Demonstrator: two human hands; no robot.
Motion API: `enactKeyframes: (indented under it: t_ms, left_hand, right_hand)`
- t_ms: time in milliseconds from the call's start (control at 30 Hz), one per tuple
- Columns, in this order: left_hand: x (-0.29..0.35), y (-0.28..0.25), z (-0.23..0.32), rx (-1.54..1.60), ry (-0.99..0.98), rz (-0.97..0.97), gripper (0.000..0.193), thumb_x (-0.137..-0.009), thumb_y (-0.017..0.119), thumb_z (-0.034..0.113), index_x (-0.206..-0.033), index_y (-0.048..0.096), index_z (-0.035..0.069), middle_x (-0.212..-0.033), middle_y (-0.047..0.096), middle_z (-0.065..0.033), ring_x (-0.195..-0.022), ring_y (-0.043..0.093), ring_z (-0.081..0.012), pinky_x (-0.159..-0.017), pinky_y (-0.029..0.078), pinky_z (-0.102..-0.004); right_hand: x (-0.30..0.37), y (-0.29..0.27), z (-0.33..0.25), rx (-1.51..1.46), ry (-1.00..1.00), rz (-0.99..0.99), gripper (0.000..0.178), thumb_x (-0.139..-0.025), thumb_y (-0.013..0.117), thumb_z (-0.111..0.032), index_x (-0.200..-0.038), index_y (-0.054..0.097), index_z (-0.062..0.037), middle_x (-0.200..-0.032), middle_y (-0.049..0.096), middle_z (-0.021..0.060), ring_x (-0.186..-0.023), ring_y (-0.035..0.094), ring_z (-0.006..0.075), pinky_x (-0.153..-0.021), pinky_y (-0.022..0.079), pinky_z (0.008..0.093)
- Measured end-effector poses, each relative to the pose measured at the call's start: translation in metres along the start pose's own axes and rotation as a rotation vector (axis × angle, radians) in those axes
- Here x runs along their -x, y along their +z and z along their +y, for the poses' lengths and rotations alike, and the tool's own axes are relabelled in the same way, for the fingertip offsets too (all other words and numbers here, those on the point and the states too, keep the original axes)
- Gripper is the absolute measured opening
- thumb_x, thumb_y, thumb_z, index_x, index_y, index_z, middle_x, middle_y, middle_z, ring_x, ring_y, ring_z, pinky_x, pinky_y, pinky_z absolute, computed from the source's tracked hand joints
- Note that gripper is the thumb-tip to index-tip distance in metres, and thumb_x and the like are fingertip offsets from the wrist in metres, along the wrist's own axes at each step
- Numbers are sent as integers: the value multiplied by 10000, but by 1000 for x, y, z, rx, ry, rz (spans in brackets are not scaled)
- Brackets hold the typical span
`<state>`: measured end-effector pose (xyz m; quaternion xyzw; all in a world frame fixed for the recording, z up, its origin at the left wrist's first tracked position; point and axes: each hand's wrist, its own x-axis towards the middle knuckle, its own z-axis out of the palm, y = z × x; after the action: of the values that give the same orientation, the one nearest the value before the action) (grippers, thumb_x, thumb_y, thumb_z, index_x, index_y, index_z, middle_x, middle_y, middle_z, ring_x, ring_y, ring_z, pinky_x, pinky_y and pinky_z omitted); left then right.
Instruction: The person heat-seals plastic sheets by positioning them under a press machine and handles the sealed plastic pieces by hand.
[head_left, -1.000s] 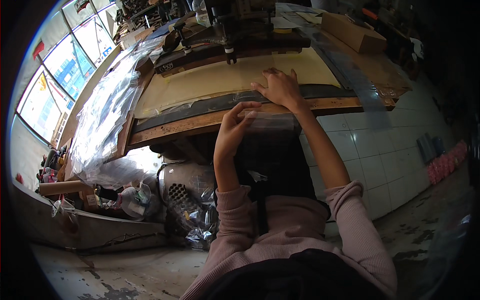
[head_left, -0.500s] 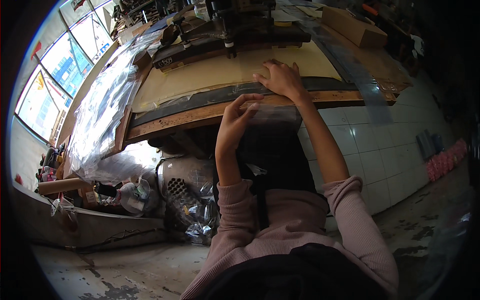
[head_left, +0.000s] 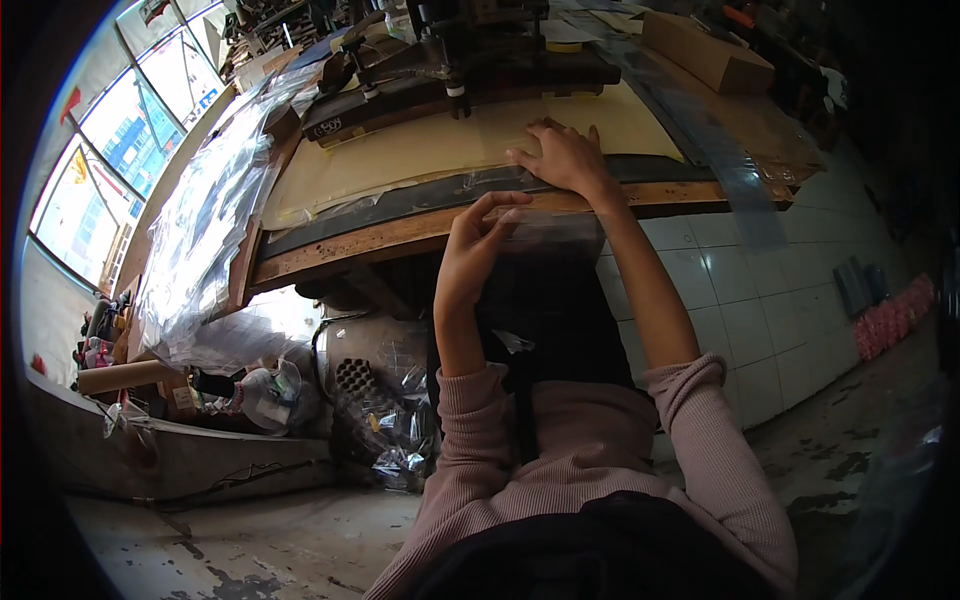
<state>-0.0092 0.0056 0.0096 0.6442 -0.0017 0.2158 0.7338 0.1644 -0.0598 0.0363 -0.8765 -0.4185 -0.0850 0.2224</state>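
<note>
My left hand (head_left: 474,248) is just in front of the bench's near edge, thumb and forefinger curled close together. They hold a small clear plastic sheet (head_left: 555,228), which is smeared and hangs over my lap. Farther forward, my right hand (head_left: 568,160) lies palm down with its fingers spread. It touches the yellowish board (head_left: 400,160) on the bench, close to the dark strip (head_left: 350,215) along the board's near side. Nothing shows in its grip. Beyond it stands a heavy dark press-like frame (head_left: 470,80).
Shiny clear plastic sheets (head_left: 205,220) are heaped along the left side. A wooden edge (head_left: 370,240) borders the bench in front of me. At the back right is a long cardboard box (head_left: 706,52). A pink bundle (head_left: 895,318) lies on the floor to the right.
My left hand has shifted slightly to the right, together with the clear plastic sheet. The right hand stays in the same place on the board.
</note>
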Motion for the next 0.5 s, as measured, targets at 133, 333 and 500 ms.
enactKeyframes:
  t_ms: [133, 333, 500]
  left_hand:
    - [-1, -1, -2, 9, 14, -15, 296, -866, 570, 160, -1097, 528, -20, -933, 598, -57, -817, 582, -91, -738, 501, -236]
    - [-1, -2, -2, -42, 12, -12, 290, -878, 544, 149, -1113, 517, -19, -897, 605, -53, -785, 588, -84, -725, 484, -209]
    - [0, 0, 0, 4, 4, -53, 218, -905, 497, 126, -1066, 553, -9, -886, 616, -49, -827, 565, -78, -749, 437, -205]
  right_hand:
    - [0, -1, 0, -4, 8, -17, 597, -780, 546, -515, -1165, 545, -59, -1118, 590, 127, -1069, 543, 296, -997, 193, 622]
    - [0, 0, -1, 3, 12, -23, 602, -781, 540, -523, -1170, 542, -64, -1118, 590, 124, -1067, 544, 293, -996, 188, 626]
    - [-1, 2, 1, 59, 0, 2, 633, -781, 524, -563, -1198, 525, -86, -1059, 622, 111, -1008, 578, 284, -966, 262, 560]
